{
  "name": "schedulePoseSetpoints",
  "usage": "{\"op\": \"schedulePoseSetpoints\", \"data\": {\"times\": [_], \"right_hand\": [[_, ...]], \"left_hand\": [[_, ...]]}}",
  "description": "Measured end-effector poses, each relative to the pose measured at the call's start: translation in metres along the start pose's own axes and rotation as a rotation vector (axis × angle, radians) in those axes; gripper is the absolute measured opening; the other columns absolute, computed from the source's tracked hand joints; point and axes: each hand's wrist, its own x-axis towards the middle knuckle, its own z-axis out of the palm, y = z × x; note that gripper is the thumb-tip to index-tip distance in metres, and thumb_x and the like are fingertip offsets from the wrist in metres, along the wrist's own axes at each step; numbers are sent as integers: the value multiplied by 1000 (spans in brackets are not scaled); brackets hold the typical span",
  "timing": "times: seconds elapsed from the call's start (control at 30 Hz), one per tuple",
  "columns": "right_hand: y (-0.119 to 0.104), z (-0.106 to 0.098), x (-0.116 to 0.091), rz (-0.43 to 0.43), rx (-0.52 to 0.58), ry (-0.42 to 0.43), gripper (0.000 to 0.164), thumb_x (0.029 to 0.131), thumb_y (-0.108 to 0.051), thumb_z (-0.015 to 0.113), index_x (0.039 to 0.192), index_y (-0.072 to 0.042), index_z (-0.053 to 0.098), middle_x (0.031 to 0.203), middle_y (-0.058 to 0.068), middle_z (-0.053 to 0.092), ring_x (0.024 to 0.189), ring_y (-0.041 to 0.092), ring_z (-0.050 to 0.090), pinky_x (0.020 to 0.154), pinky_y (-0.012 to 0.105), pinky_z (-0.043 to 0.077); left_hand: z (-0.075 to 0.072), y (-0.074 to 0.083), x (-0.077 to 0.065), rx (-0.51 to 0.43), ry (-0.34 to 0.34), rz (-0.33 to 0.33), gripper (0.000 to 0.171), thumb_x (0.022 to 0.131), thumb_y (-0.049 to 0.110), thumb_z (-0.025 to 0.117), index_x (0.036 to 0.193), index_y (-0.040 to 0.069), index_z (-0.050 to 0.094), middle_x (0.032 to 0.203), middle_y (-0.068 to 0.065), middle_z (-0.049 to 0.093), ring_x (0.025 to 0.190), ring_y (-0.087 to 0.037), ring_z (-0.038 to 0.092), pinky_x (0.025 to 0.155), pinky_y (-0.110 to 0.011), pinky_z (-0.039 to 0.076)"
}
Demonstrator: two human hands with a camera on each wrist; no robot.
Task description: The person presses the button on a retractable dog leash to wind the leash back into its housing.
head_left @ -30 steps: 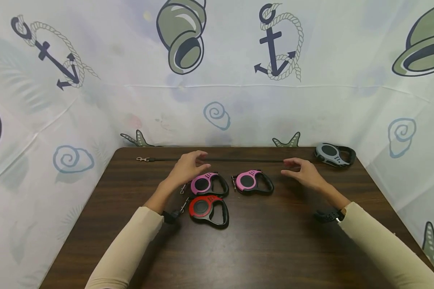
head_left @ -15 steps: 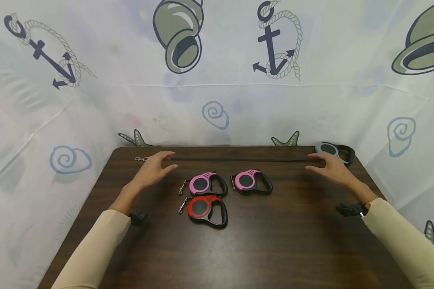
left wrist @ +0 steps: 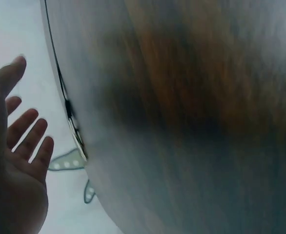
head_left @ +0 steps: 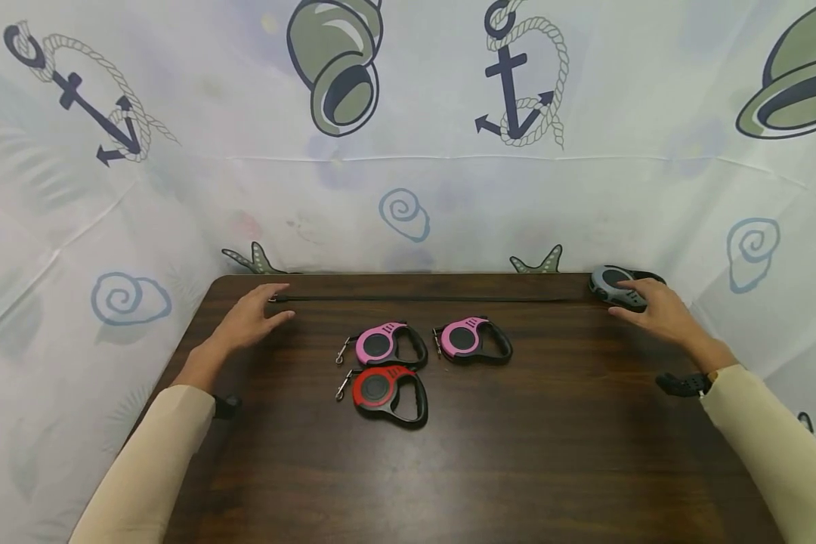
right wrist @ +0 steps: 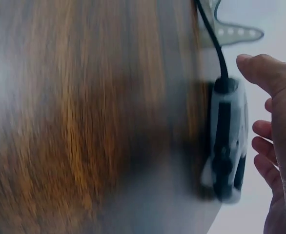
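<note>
My left hand (head_left: 246,320) hovers with relaxed, spread fingers at the clip end of a long black leash cord (head_left: 421,299) stretched along the table's back. In the left wrist view the metal clip (left wrist: 76,134) lies just beyond the fingers. On the right, my right hand (head_left: 663,310) reaches over a grey retractable leash (head_left: 610,281), its fingers overlapping the casing in the head view. The right wrist view has the thumb and fingers loosely bent beside the grey leash (right wrist: 231,136), from which the cord runs out. Neither hand grips anything.
Two pink retractable leashes, one left (head_left: 375,344) and one right (head_left: 460,340), lie mid-table. A red retractable leash (head_left: 374,389) sits directly in front of the left pink one. The brown table (head_left: 489,468) backs onto a patterned white cloth (head_left: 449,211).
My hands have moved apart along the cord, the left one leftward to the clip end and the right one rightward to the grey leash. The leashes stay where they were.
</note>
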Motion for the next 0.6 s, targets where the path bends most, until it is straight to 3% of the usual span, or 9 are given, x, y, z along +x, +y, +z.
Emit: {"op": "schedulePoseSetpoints", "data": {"times": [0.33, 0.6], "right_hand": [[24, 1, -3, 116, -46, -69, 79, 97, -36, 78, 146, 17, 46, 135, 44, 50, 116, 60, 54, 92, 73, 45], [29, 3, -5, 118, -63, -154, 85, 98, -40, 76, 149, 18, 41, 145, 47, 44, 126, 64, 48, 100, 75, 41]], "left_hand": [[4, -19, 7, -23, -23, -3, 74, 100, 25, 76, 156, -8, 41, 161, -35, 37, 145, -55, 38, 116, -70, 29], [8, -32, 8, -55, -34, -50, 80, 100, 26, 76, 159, -8, 35, 161, -35, 36, 143, -55, 39, 116, -70, 30]]}}
